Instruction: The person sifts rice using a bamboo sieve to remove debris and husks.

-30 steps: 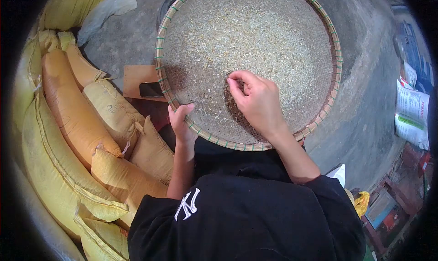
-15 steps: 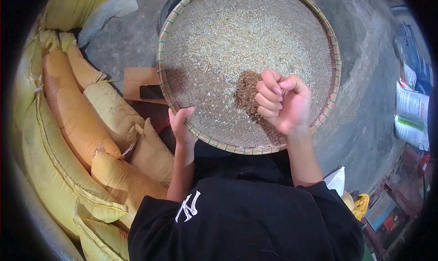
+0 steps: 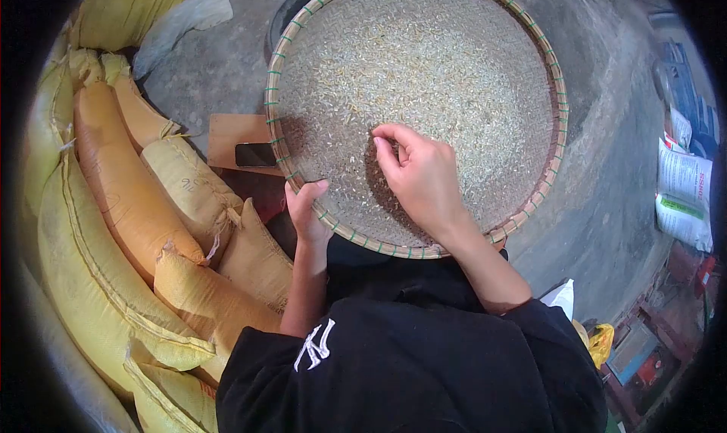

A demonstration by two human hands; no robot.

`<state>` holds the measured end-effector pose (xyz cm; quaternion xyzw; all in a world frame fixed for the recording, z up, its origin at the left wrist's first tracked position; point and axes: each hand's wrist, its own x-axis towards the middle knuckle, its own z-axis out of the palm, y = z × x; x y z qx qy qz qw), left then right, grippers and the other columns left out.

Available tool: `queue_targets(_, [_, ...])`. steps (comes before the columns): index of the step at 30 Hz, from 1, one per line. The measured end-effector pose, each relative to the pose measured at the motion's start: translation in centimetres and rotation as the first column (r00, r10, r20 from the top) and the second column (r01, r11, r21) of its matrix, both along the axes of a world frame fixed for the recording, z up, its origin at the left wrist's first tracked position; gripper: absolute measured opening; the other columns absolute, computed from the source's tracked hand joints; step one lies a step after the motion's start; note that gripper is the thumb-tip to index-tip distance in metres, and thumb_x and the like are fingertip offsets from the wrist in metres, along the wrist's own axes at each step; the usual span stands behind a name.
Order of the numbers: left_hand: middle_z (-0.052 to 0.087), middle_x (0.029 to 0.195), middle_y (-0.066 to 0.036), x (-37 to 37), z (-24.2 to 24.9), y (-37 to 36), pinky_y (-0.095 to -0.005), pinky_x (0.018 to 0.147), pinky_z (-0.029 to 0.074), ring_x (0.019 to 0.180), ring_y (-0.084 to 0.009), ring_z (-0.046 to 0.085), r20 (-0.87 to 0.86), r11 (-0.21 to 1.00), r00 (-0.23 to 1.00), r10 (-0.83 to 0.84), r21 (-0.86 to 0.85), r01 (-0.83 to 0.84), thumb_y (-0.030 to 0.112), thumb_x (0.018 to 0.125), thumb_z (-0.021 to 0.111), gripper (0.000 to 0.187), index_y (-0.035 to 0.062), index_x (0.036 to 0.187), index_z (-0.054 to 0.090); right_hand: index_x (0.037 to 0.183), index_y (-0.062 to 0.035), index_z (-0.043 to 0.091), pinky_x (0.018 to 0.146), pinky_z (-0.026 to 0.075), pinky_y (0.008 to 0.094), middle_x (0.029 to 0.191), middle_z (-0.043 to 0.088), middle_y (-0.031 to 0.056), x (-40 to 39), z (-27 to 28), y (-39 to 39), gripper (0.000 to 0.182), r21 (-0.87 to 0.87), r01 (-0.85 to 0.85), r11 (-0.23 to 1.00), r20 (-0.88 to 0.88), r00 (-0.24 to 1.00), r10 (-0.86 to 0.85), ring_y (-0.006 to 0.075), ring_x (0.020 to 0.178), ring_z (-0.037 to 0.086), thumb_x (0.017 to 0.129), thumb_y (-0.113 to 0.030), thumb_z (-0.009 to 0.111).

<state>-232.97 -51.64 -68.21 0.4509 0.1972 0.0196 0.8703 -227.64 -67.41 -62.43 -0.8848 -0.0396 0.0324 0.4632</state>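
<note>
A large round woven tray [image 3: 562,123] with green-stitched rim spreads in front of me, bearing a scattered layer of pale grains [image 3: 409,62]. My left hand [image 3: 307,210] grips its rim at the lower left, thumb over the edge. Above the lower middle of the tray is my right hand [image 3: 416,168], palm down, with thumb and forefinger brought close together and the other fingers curled under. Whatever sits between those fingertips is too small to make out. The hand mostly hides what lies under it; its shadow falls on the grains.
Filled yellow and orange sacks [image 3: 129,176] are piled on the left. A dark phone [image 3: 255,154] lies on a brown board [image 3: 227,130] beside the tray. At the right stand a white printed bag [image 3: 684,191] and a yellow plastic bag [image 3: 600,345].
My right hand has moved left and turned from palm up to palm down over the tray. The left hand keeps its hold, and the tray has shifted slightly right.
</note>
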Motion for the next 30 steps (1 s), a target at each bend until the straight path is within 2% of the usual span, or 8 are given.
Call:
queue_targets(2, [0.060, 0.098, -0.013, 0.2, 0.5, -0.4, -0.0334, 0.077, 0.049, 0.084, -0.0215, 0.061, 0.051, 0.994, 0.997, 0.053, -0.093, -0.048, 0.003, 0.069, 0.052, 0.041, -0.0064, 0.108, 0.051, 0.091, -0.0045, 0.062, 0.055, 0.048, 0.0404, 0.069, 0.063, 0.0161, -0.2, -0.2, 0.2, 0.012, -0.060, -0.004, 0.998, 0.092, 0.996, 0.009, 0.0326, 0.063, 0.062, 0.083, -0.012, 0.058])
queue_targets(5, [0.060, 0.099, -0.013, 0.0, -0.1, -0.2, -0.0340, 0.079, 0.049, 0.086, -0.0219, 0.061, 0.043, 0.991, 0.997, 0.060, -0.125, -0.054, 0.003, 0.069, 0.052, 0.041, -0.0059, 0.109, 0.051, 0.092, -0.0056, 0.061, 0.054, 0.048, 0.0400, 0.068, 0.063, 0.0152, -0.3, -0.8, 0.6, 0.012, -0.060, 0.011, 0.998, 0.128, 0.992, -0.003, 0.0319, 0.060, 0.062, 0.083, -0.012, 0.059])
queue_targets(8, [0.060, 0.100, -0.013, 0.0, -0.3, -0.1, -0.0344, 0.080, 0.049, 0.087, -0.0224, 0.061, 0.031, 0.995, 0.998, 0.060, -0.085, -0.057, 0.003, 0.069, 0.052, 0.042, -0.0054, 0.110, 0.051, 0.091, -0.0060, 0.060, 0.053, 0.048, 0.0401, 0.067, 0.063, 0.0146, -0.2, -0.6, 0.8, 0.011, -0.076, -0.007, 0.997, 0.105, 0.994, 0.015, 0.0320, 0.060, 0.062, 0.083, -0.013, 0.059])
queue_targets(21, [0.060, 0.099, -0.012, -0.1, -0.5, 0.0, -0.0335, 0.080, 0.048, 0.087, -0.0212, 0.060, 0.025, 0.992, 0.999, 0.047, -0.118, -0.043, 0.003, 0.068, 0.052, 0.042, -0.0047, 0.109, 0.052, 0.091, -0.0062, 0.058, 0.052, 0.047, 0.0408, 0.066, 0.062, 0.0144, -0.1, -0.6, 0.3, 0.009, -0.097, 0.024, 0.995, 0.121, 0.993, -0.012, 0.0320, 0.059, 0.061, 0.084, -0.012, 0.058])
queue_targets(23, [0.060, 0.098, -0.012, -0.1, -0.7, 0.1, -0.0334, 0.079, 0.048, 0.086, -0.0212, 0.060, 0.020, 0.992, 0.998, 0.053, -0.116, -0.050, 0.003, 0.068, 0.052, 0.042, -0.0050, 0.109, 0.052, 0.091, -0.0059, 0.058, 0.053, 0.047, 0.0408, 0.066, 0.062, 0.0145, -0.1, -0.4, 0.1, 0.009, -0.093, 0.014, 0.996, 0.078, 0.997, -0.006, 0.0322, 0.059, 0.061, 0.084, -0.012, 0.058])
queue_targets(30, [0.060, 0.098, -0.012, 0.3, 0.1, -0.2, -0.0339, 0.078, 0.049, 0.085, -0.0218, 0.060, 0.013, 0.993, 0.999, 0.044, -0.107, -0.042, 0.004, 0.067, 0.053, 0.043, -0.0059, 0.109, 0.051, 0.092, -0.0059, 0.058, 0.053, 0.047, 0.0408, 0.066, 0.062, 0.0148, 0.1, -0.4, 0.1, 0.010, -0.053, -0.021, 0.998, 0.115, 0.993, 0.027, 0.0325, 0.060, 0.061, 0.084, -0.011, 0.058])
